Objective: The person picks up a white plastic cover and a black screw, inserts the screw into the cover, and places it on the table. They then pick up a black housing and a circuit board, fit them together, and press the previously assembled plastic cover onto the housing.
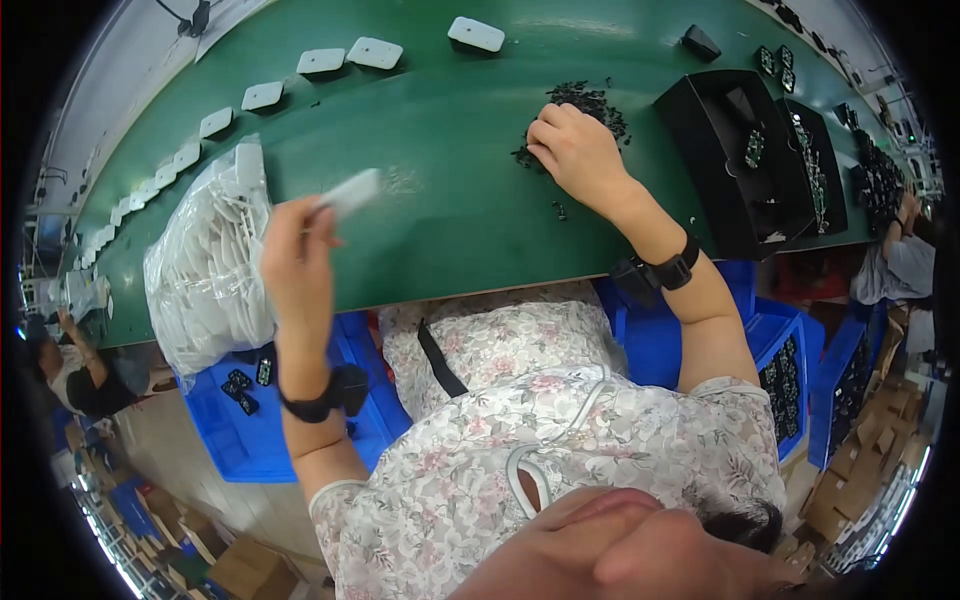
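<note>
Green and slightly glossy, the table (440, 245) is stretching across the workroom, with blue bins (240, 465) sitting below its near edge. Toward its far edge and curving round to its left end, a row of white cases (376, 53) is lying spaced out. The left hand (296, 245) is hovering over the table by the near edge, its grip pinching a white piece (352, 192) between thumb and fingers; this piece is slanting toward the table's middle and looking blurred. Just left of that hand, a clear plastic bag (210, 280) stuffed with white parts is lying across the near edge, toward the left corner. The right hand (578, 150) is reaching over the table, right of its middle, its fingers bunching at a pile of small black parts (600, 103); whether its grip is pinching one, I cannot tell. Toward the right end, an open black box (690, 140) is standing, holding a green circuit board (753, 148). Beyond it, another person (888, 270) is sitting close to the table's edge.
</note>
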Available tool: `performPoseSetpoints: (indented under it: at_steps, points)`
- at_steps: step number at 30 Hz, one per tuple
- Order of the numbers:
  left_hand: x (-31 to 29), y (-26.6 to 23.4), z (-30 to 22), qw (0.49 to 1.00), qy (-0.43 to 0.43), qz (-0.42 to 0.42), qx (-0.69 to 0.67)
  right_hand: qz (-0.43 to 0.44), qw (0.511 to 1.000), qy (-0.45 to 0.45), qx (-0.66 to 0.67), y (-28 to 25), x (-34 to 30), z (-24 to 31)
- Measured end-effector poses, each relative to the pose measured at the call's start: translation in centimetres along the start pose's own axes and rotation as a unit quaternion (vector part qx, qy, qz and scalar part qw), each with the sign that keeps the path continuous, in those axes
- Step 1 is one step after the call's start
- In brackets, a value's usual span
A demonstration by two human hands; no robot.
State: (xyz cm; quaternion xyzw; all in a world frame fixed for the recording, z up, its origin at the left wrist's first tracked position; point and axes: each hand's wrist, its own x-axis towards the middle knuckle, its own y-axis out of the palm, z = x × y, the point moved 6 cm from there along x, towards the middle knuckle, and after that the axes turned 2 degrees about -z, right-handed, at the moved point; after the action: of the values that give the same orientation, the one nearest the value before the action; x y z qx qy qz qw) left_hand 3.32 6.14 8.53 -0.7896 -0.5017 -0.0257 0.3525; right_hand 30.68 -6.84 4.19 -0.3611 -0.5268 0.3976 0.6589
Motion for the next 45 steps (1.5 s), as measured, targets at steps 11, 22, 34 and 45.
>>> performPoseSetpoints:
  at_steps: [11, 22, 34, 45]
  points:
    - [-2.7, 11.3, 0.8, 0.967, -0.136, 0.068, -0.206, -0.056, 0.998, 0.018, 0.001, 0.2, -0.5, -0.2]
    - [-1.2, 11.6, -2.3, 0.979, -0.046, 0.059, -0.188, -0.091, 0.908, 0.233, 0.335, -0.6, -0.4, -1.9]
    - [-0.8, 11.4, -4.3, 0.98, -0.008, 0.045, -0.196, -0.066, 0.683, 0.256, 0.681, -0.9, -0.3, 4.1]
    - [-1.5, 9.6, -4.8, 0.99, 0.088, -0.037, -0.103, -0.016, 0.638, 0.267, 0.722, 1.5, -0.9, 6.0]
